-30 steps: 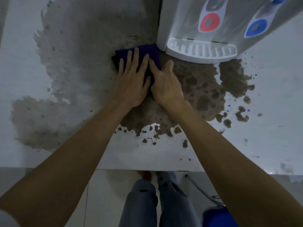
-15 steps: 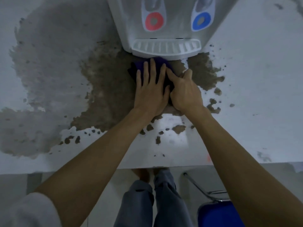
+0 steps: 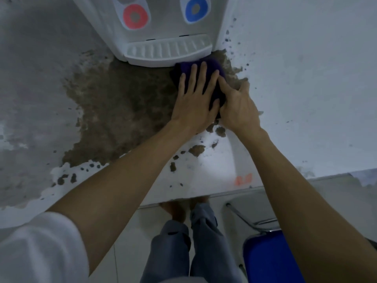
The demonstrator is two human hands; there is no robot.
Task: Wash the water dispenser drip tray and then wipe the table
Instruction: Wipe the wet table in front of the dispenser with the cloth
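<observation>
A dark purple cloth [image 3: 214,68] lies on the white table [image 3: 306,88], just below the right end of the white drip tray [image 3: 167,51]. The tray sits in the foot of the white water dispenser [image 3: 163,17], under its red and blue taps. My left hand [image 3: 196,94] presses flat on the cloth with fingers spread. My right hand [image 3: 237,108] holds the cloth's right edge, thumb touching the left hand. A large brown wet stain [image 3: 122,111] covers the table left of my hands.
A paler grey damp patch [image 3: 30,88] spreads over the table's left side. Brown specks [image 3: 195,150] dot the table near its front edge [image 3: 224,194]. Below the edge are my legs [image 3: 183,242] and a blue chair seat [image 3: 269,258] with a metal frame.
Both hands have slid the cloth rightward along the front of the dispenser, from its left corner past the tray's middle to its right end.
</observation>
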